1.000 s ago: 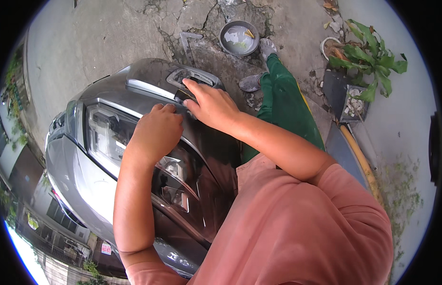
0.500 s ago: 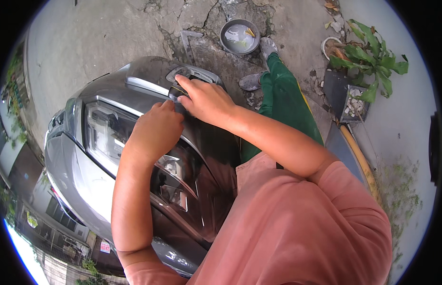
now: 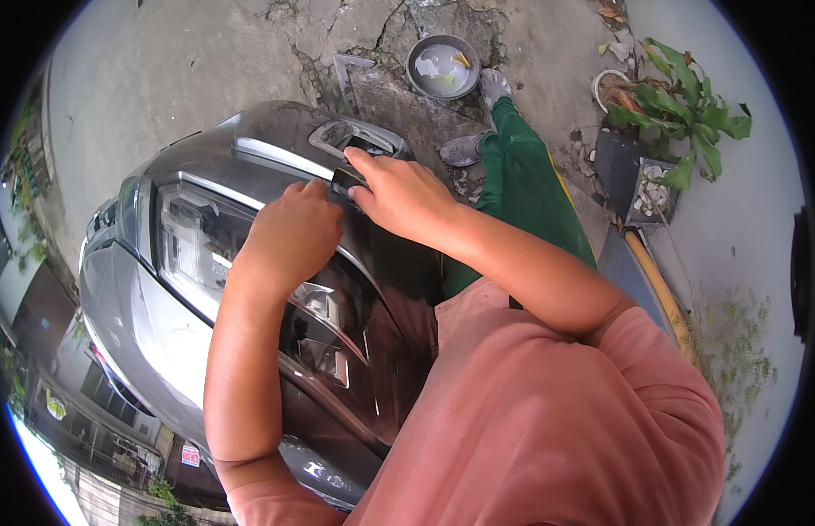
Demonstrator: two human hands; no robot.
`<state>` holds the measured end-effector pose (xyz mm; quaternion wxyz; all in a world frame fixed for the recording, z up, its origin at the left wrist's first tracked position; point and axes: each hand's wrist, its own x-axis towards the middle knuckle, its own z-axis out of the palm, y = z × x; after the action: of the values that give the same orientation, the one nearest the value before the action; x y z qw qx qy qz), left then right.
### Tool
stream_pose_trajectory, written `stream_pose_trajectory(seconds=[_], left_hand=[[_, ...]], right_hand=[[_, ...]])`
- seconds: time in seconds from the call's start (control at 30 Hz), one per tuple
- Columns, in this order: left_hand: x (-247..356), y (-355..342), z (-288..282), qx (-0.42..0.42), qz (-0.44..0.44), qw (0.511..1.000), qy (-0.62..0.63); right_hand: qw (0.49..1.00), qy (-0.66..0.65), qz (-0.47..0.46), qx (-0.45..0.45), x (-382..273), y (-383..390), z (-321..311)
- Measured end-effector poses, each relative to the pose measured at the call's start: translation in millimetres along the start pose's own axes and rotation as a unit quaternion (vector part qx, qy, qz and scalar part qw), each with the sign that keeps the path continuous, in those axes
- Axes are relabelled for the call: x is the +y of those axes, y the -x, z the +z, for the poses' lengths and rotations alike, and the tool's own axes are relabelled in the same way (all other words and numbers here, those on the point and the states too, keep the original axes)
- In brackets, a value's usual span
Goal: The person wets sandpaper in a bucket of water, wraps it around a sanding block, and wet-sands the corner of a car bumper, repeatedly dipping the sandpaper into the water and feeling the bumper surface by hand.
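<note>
My right hand (image 3: 398, 187) grips a small dark flat piece (image 3: 343, 181) between thumb and fingers, against the grey car bumper (image 3: 276, 118). Its index finger lies beside the silver-rimmed recess (image 3: 328, 133) at the bumper's corner. Just left of the dark piece is my left hand (image 3: 298, 230), back upward and fingers curled down. Its fingertips are hidden, so whether they hold anything cannot be seen. The car's headlight (image 3: 192, 237) lies to the left of that hand, partly behind it.
A grey basin (image 3: 442, 67) of cloudy water, with a yellowish piece in it, stands on cracked concrete by my shoes (image 3: 462, 151). Farther right are a leafy plant (image 3: 683, 114), a square planter of stones (image 3: 653, 193) and a yellow-brown pipe (image 3: 657, 280) along the wall.
My right hand has slid a little right and toward me along the bumper with the dark piece. The left hand has shifted slightly right. More of the recess shows.
</note>
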<state>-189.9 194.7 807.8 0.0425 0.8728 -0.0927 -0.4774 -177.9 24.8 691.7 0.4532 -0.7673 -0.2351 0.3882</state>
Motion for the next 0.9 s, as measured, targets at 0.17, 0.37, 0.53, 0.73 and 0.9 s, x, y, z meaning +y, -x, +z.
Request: stream_pose_trajectory(seconds=[0.17,0.37,0.53,0.73,0.9], left_hand=[[-4.3,0.9,12.0,0.02,0.011,1.0,-0.003],[-3.8,1.8,9.8,0.004,0.011,1.0,0.008],[-2.5,2.9,5.2,-0.004,0.008,1.0,0.012],[-0.2,0.0,-5.7,-0.069,-0.001,0.997,0.036],[38.7,15.4,33.1,-0.083,-0.079,0.993,-0.027]], right_hand=[[0.999,0.012,0.03,-0.02,-13.2,14.9,-0.2],[1.0,0.009,0.014,0.005,-6.6,12.4,11.0],[0.999,-0.016,0.03,0.032,7.2,-8.4,8.6],[0.998,-0.021,0.053,0.037,13.4,2.9,9.4],[0.994,-0.031,0.051,0.094,41.8,9.4,-14.9]])
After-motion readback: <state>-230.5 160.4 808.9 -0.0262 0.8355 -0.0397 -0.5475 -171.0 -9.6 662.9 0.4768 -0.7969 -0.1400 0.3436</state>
